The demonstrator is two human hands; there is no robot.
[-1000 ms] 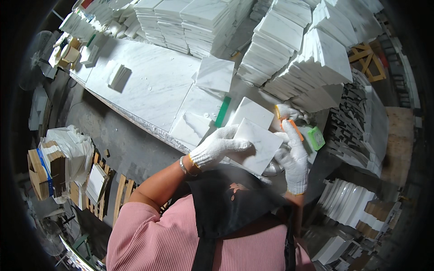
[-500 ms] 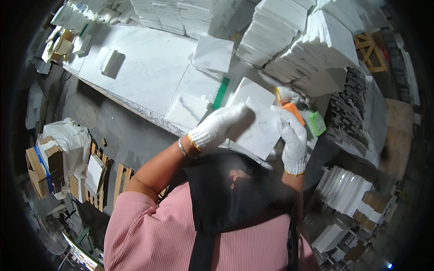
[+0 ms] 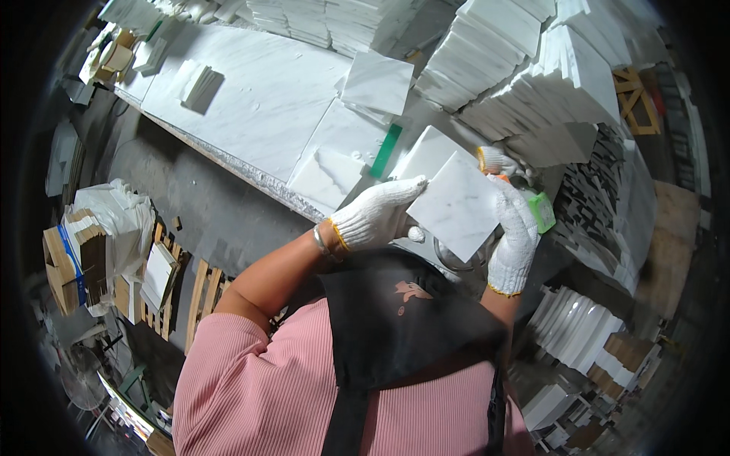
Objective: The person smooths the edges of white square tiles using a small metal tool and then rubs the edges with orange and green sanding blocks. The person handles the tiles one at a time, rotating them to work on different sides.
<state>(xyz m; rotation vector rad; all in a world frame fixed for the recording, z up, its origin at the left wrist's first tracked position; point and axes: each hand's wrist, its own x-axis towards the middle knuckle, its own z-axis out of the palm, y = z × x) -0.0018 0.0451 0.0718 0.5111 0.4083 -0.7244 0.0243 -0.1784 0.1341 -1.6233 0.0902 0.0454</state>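
A square white marble tile (image 3: 458, 207) with faint grey veins is held up in front of my apron, tilted, one corner toward me. My right hand (image 3: 515, 239), in a white knitted glove, grips its right edge. At its left corner is my gloved left hand (image 3: 376, 214), fingers along the upper edge and thumb below. Behind the held tile another white tile (image 3: 432, 150) lies on the bench, partly covered. Beyond my right fingers sit a white glove (image 3: 498, 161), an orange block (image 3: 499, 177), mostly hidden, and a green block (image 3: 542, 213).
A green strip (image 3: 386, 152) and a grey-veined tile (image 3: 327, 176) lie on the marble-topped bench (image 3: 251, 83). Farther back are a loose square tile (image 3: 378, 82) and tall tile stacks (image 3: 532, 91). Wooden pallets (image 3: 204, 296) stand on the floor at left.
The marble tile has been lifted and turned, with my right hand at its edge. My left hand, earlier blurred above the tile, is now at its left corner. The view has shifted slightly.
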